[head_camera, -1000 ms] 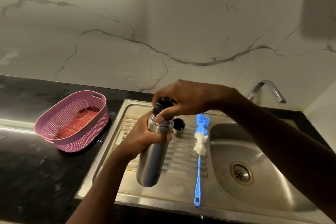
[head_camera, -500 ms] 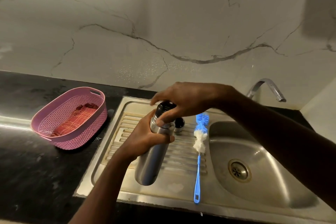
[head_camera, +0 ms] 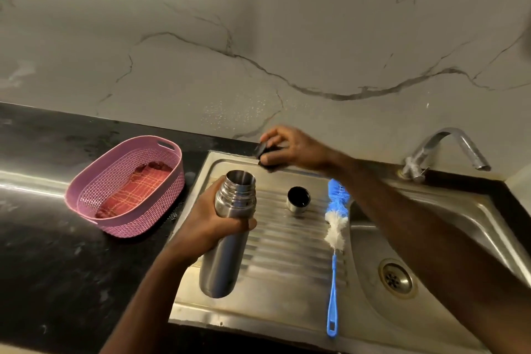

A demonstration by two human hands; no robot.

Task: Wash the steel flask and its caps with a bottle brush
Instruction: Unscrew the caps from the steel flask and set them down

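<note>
Left hand (head_camera: 214, 227) fingers wrapped round flask (head_camera: 227, 236) upper body: rigid, smooth steel, slippery wet. Right hand (head_camera: 290, 149) fingers pinch black stopper (head_camera: 262, 151). Brush (head_camera: 334, 241) lies right of flask: light, take by handle.

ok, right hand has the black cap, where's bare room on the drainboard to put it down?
Free: the back strip of the drainboard under the right hand holding the black cap, behind the steel cup; also the front strip between flask and brush handle. Crowded: around the cup and brush head. The left hand grips the flask.
</note>
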